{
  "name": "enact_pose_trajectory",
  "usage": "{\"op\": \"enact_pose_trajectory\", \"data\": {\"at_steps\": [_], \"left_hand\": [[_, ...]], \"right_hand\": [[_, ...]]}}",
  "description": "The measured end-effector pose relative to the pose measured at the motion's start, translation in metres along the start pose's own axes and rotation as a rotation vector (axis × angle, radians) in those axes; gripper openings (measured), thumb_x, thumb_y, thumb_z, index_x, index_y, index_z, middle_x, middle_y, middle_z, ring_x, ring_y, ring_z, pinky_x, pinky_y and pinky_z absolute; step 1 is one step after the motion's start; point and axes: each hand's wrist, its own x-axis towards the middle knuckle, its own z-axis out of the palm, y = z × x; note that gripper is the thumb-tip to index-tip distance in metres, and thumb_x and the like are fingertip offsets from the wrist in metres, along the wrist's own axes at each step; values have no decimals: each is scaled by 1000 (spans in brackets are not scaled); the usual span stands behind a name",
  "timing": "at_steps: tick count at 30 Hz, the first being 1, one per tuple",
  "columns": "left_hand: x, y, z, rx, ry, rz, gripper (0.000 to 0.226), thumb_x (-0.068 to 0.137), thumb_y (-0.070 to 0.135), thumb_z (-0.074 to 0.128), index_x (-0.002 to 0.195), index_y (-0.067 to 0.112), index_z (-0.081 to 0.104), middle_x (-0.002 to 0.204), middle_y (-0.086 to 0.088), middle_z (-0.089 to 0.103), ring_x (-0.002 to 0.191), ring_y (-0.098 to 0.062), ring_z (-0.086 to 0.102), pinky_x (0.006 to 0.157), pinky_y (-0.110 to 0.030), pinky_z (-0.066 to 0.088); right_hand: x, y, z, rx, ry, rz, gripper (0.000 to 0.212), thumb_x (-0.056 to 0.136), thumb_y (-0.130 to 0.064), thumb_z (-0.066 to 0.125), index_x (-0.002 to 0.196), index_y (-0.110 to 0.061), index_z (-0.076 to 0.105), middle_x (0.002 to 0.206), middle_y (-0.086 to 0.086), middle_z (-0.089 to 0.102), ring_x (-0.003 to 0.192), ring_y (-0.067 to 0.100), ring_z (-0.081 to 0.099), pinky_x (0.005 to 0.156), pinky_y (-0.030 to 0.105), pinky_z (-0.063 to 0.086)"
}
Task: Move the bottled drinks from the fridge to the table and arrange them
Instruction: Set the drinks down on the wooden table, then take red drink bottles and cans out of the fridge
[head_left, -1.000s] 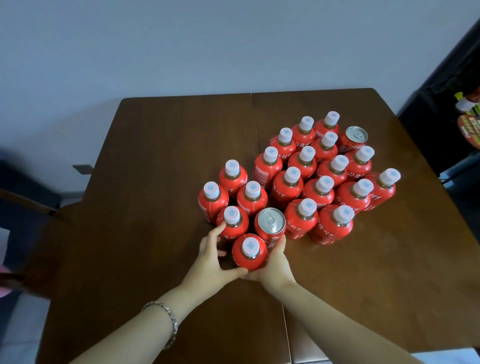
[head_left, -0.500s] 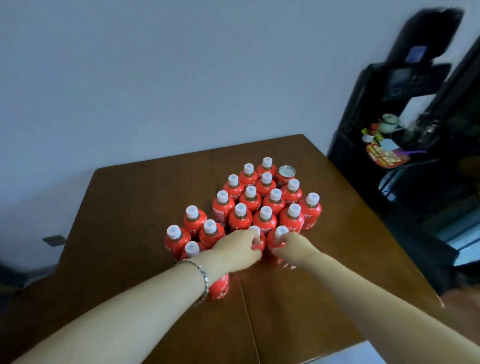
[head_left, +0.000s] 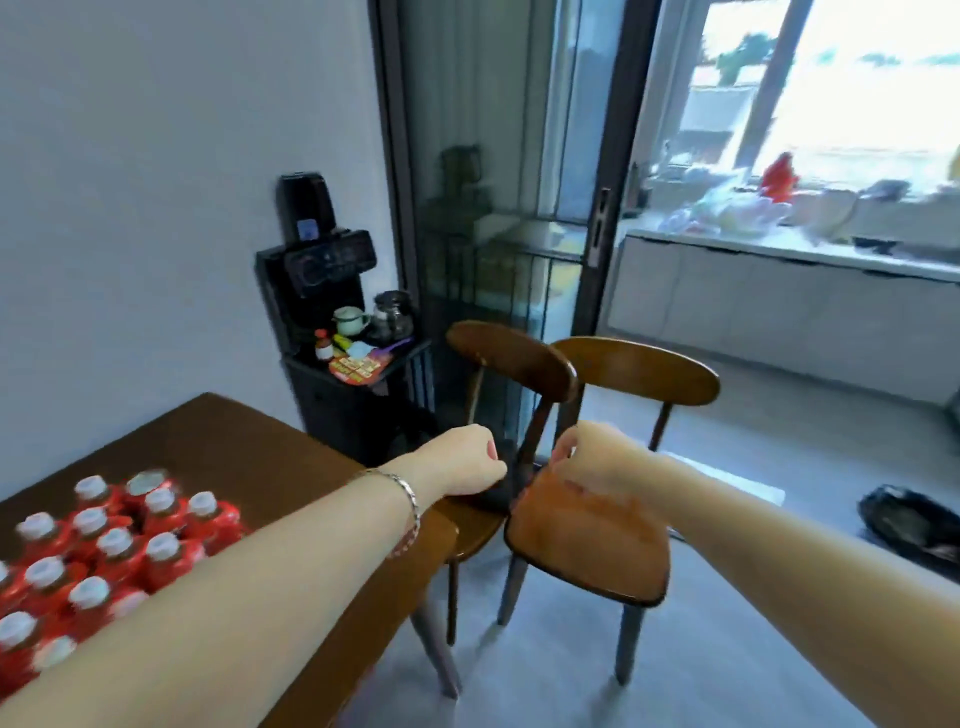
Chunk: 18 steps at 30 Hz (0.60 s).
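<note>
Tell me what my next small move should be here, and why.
Probably step past the chairs toward the fridge, if drinks remain there. Your left hand and right hand hold nothing, the red bottles stand grouped on the table at your left, and no fridge is in view.

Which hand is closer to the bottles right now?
Left. The left hand is out past the table's right edge, to the right of the bottles. The right hand is farther right, over a chair seat.
</note>
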Motion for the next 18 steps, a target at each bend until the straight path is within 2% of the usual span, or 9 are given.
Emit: {"op": "enact_pose_trajectory", "data": {"at_steps": [2,3,5,7,10,12,14,18], "left_hand": [[23,77,26,11,-38,95,19,93,28,50,103,14,59,101,-6,62,89,-18,59,69,-27,45],[32,106,34,18,-40,142,18,92,28,50,101,15,59,97,-6,63,85,-17,59,66,-26,47],[51,185,59,29,-92,246,18,91,27,52,100,14,60,95,-6,65,85,-18,61,71,-30,53],[63,254,80,63,-139,346,21,91,24,52,102,9,62,98,-9,67,87,-21,63,75,-32,52],[75,351,114,123,-195,492,20,88,24,53,96,8,61,95,-9,69,83,-22,65,73,-30,51],[83,426,149,175,-241,621,18,87,24,52,89,8,60,89,-10,70,75,-23,63,71,-30,50],[83,481,172,224,-271,723,17,87,22,51,84,7,60,86,-10,70,74,-24,61,70,-29,49],[75,612,231,269,-376,973,25,90,21,50,92,1,64,96,-13,67,94,-29,63,77,-30,48]], "right_hand": [[-24,69,-41,-18,74,113,20,89,-16,58,106,-9,66,88,4,64,81,19,64,80,28,56],[-36,92,-58,-42,75,162,22,89,-16,57,106,-8,67,76,3,66,73,18,64,80,30,56],[-67,162,-97,-65,124,290,24,90,-15,50,103,-6,68,41,-4,59,52,12,56,71,27,54],[-101,216,-130,-46,176,402,26,90,-15,45,100,-7,68,31,-8,52,45,9,53,56,19,48],[-154,288,-169,-27,291,539,21,89,-16,47,89,-11,68,53,-4,61,54,14,56,49,16,41],[-194,344,-192,5,369,650,21,90,-18,50,78,-12,65,60,0,62,59,18,62,57,23,52],[-222,386,-211,4,415,720,24,88,-17,50,72,-11,65,65,4,66,65,21,64,66,27,55],[-286,475,-252,21,537,913,23,89,-18,50,91,-8,71,72,3,69,75,11,64,66,25,51]]}}
